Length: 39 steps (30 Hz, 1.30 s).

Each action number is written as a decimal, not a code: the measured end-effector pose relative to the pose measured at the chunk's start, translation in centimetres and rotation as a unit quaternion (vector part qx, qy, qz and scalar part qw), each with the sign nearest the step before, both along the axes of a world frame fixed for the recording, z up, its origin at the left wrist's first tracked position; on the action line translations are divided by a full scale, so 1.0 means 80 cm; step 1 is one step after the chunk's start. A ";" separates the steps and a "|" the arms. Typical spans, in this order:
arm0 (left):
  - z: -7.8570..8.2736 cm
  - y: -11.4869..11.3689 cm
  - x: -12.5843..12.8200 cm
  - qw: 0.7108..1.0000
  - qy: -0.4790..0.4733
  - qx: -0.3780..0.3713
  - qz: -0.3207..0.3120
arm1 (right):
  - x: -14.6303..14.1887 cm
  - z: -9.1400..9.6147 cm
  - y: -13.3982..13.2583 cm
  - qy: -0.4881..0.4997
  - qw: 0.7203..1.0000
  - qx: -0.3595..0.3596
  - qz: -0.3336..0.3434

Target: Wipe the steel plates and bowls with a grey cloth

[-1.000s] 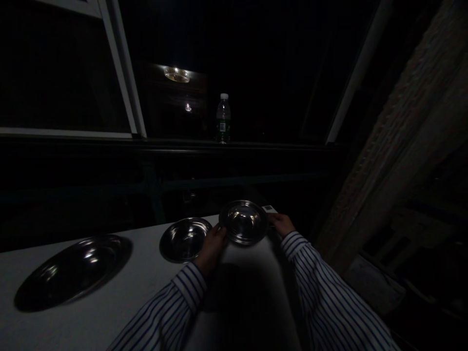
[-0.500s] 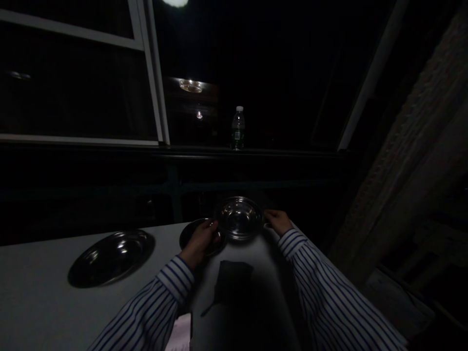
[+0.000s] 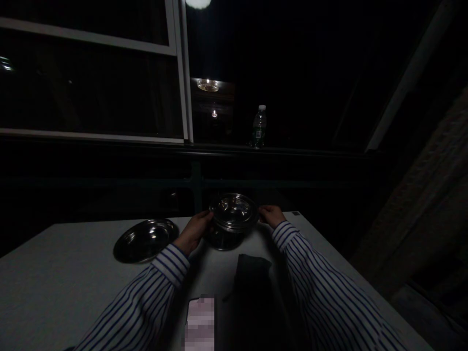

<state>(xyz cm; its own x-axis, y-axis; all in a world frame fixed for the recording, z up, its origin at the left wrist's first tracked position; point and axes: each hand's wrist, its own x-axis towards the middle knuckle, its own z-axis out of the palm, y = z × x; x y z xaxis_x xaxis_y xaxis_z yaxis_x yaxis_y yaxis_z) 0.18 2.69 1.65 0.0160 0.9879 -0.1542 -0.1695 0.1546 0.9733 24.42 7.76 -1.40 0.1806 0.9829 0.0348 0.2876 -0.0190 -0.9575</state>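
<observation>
The scene is very dark. My left hand (image 3: 195,230) and my right hand (image 3: 271,215) grip opposite sides of a shiny metal bowl's (image 3: 233,212) rim, both with fingers curled. The bowl sits just above a second metal bowl (image 3: 224,240) that rests on the white table (image 3: 73,287); I cannot tell whether the two touch. A wide metal plate (image 3: 146,240) lies on the table to the left of my left hand. Both my sleeves are striped.
A dark flat object (image 3: 252,273) lies on the table between my forearms, and a blurred pale item (image 3: 200,321) sits near the front edge. A water bottle (image 3: 259,126) stands on the dark window ledge behind. The table's right edge runs close to my right arm.
My hands have carried the bowl to the left, over the second bowl. The view has swung to the right, so the plate and bottle appear shifted; the dark object and pale item came into sight.
</observation>
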 end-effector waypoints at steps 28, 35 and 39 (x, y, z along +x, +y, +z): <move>-0.091 0.032 -0.039 0.997 0.040 -0.022 -0.058 | -0.037 -0.057 0.025 -0.066 0.988 -0.121 0.063; -0.100 0.034 -0.039 0.995 0.075 -0.016 -0.065 | -0.034 -0.066 0.030 -0.067 0.988 -0.126 0.066; -0.101 0.033 -0.039 0.993 0.096 -0.011 -0.064 | -0.032 -0.070 0.032 -0.068 0.988 -0.121 0.066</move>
